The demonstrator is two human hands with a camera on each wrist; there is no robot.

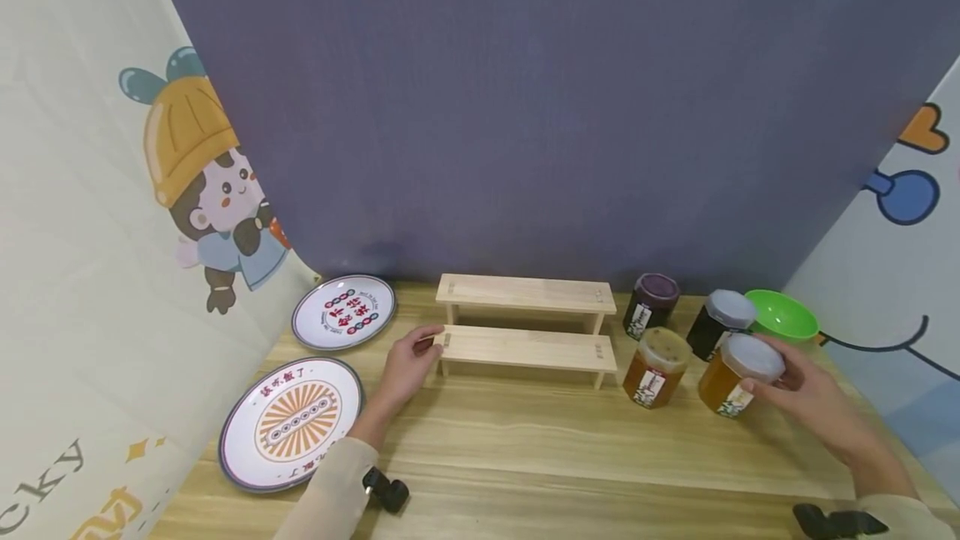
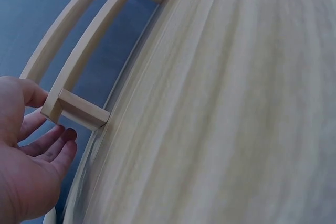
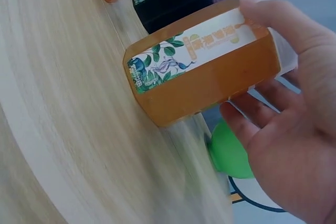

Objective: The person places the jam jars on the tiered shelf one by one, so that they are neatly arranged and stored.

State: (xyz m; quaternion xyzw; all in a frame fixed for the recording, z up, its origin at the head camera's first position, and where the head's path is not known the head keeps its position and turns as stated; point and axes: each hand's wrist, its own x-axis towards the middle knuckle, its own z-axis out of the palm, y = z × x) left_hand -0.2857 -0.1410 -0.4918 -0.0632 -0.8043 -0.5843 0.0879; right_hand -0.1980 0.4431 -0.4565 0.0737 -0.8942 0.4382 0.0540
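Note:
My left hand (image 1: 408, 365) is at the left end of the low front wooden shelf (image 1: 525, 348). In the left wrist view, the thumb and fingers (image 2: 58, 148) curl about the shelf's end, which has a short leg under it. My right hand (image 1: 813, 398) grips a jar of amber contents (image 1: 723, 386) near its whitish lid, thumb on the label side. In the right wrist view this jar (image 3: 210, 87) shows a white label with leaf pictures. Left of it stands another amber jar (image 1: 656, 369), with dark specks on its lid.
Behind the front shelf stands a taller wooden shelf (image 1: 525, 292). Two dark jars (image 1: 651, 307) and a green bowl (image 1: 783, 317) are at the back right. A small plate (image 1: 307, 319) and a larger plate (image 1: 243, 432) lie left. A dark backdrop (image 1: 510, 107) closes the rear.

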